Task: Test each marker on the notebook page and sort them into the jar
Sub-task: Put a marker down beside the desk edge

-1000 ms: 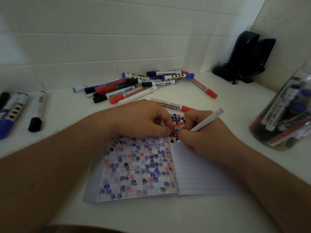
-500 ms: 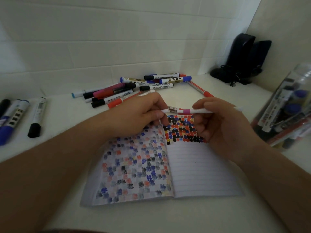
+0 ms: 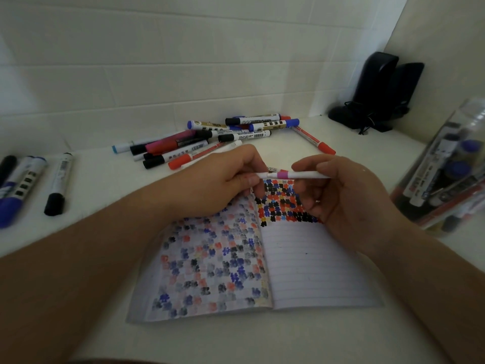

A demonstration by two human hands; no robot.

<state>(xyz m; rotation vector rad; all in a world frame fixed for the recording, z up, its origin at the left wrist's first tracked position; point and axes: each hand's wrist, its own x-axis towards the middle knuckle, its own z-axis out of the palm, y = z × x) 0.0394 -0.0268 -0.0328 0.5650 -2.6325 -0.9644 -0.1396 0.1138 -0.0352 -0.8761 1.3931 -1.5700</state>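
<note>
A thin white marker (image 3: 294, 175) with a pink band lies level above the open notebook (image 3: 315, 269). My left hand (image 3: 223, 179) pinches its left end, which looks like the cap. My right hand (image 3: 341, 195) grips the barrel on the right. The notebook's right page carries a patch of black, red, blue and yellow test marks near its top; the left page shows faded marks. A clear plastic jar (image 3: 446, 174) with several markers inside lies tilted at the right edge.
A pile of several markers (image 3: 210, 143) lies at the back by the tiled wall. A few more markers (image 3: 31, 182) lie at the far left. A black device with cables (image 3: 380, 93) stands in the back right corner.
My right hand lifted the marker off the page and turned it level. My left hand left the page and took hold of the marker's left end.
</note>
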